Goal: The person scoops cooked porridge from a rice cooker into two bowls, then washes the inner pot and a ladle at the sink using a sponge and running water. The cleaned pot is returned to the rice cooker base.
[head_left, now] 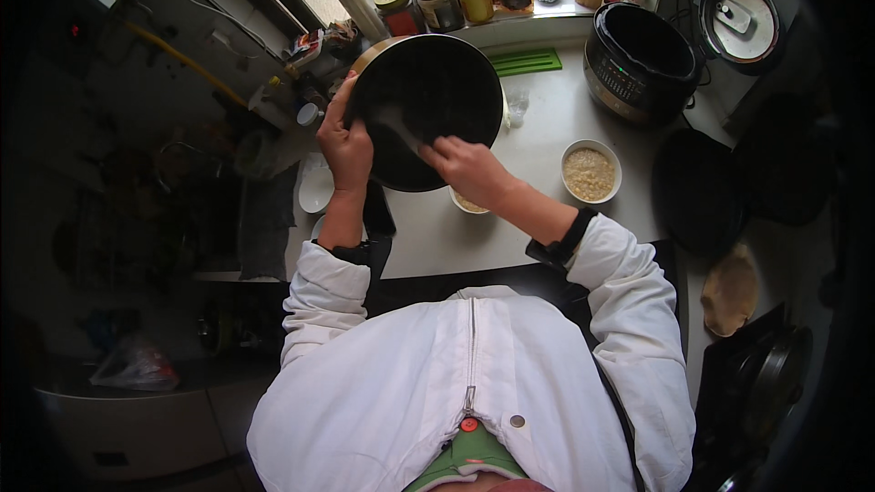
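Observation:
My left hand grips the left rim of a dark round pot, which looks like a cooker's inner pot and is tilted so its inside faces me. At the pot's lower part my right hand has its fingers curled on a blurred, pale utensil, perhaps a spoon or ladle, inside the pot. Partly hidden below the pot and my right hand is a white bowl of porridge. Another white bowl, filled with grainy porridge, stands to the right on the counter.
A multicooker with its lid up stands at the back right. A green plastic rack lies near the windowsill, which holds jars and rolls. White dishes and a grey cloth lie at the left; a dark round object is at the right.

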The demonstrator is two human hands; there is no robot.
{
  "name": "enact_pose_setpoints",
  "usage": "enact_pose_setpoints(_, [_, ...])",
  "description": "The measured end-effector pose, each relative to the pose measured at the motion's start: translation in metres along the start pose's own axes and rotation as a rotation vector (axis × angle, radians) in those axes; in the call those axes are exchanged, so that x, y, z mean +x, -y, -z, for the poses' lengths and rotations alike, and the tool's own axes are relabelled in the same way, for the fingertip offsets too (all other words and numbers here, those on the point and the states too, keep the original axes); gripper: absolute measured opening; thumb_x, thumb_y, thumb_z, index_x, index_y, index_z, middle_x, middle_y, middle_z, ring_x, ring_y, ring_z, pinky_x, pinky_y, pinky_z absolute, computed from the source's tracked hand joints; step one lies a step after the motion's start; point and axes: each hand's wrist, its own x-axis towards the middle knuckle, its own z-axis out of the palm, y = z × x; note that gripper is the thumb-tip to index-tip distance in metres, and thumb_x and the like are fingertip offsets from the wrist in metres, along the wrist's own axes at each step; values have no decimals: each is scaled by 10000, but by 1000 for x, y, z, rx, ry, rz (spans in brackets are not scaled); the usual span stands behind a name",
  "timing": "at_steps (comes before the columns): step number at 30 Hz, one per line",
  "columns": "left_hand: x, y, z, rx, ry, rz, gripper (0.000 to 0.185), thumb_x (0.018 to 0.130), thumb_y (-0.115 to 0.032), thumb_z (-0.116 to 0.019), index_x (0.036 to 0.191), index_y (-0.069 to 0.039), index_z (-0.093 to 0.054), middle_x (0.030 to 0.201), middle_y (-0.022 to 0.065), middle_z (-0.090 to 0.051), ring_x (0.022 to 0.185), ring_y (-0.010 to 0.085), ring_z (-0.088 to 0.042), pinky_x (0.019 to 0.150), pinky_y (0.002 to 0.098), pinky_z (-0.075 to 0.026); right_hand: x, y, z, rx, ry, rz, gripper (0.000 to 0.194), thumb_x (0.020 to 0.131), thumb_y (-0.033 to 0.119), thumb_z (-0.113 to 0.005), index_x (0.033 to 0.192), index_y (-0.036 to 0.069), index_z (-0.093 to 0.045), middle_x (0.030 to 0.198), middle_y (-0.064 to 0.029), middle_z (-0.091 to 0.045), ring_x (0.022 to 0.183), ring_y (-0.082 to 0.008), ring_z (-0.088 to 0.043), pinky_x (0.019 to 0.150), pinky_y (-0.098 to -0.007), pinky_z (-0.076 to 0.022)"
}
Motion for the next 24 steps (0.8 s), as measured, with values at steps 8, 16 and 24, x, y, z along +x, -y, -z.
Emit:
enact_pose_setpoints(8, [5, 1, -1, -42, -7, -46, 461, 799, 164, -437, 1201, 17, -608, 1243, 139, -612, 1196, 240, -560, 1043, 321, -396, -4, -29, 23, -19, -161, -56, 395, 749, -2, -607, 1142, 33, -590, 857, -71, -548, 780, -227, -604, 609, -314, -522])
enact_pose_setpoints(16, [5, -8, -7, -24, 6, -96, 421, 843, 143, -466, 1223, 20, -600, 1219, 112, -633, 1142, 178, -582, 1016, 280, -395, -3, -53, 34, -204, -190, -110, 379, 740, 6, -572, 1118, 23, -596, 869, -54, -547, 815, -202, -600, 630, -286, -538])
enact_pose_setpoints(24, [4, -14, -5, 90, 17, -192, 470, 756, 141, -471, 1160, -23, -646, 1193, 130, -640, 1164, 263, -579, 1012, 330, -414, -32, -37, 31, -186, 5, -23, 245, 734, 33, -581, 978, 36, -601, 865, -61, -545, 817, -204, -594, 618, -287, -526])
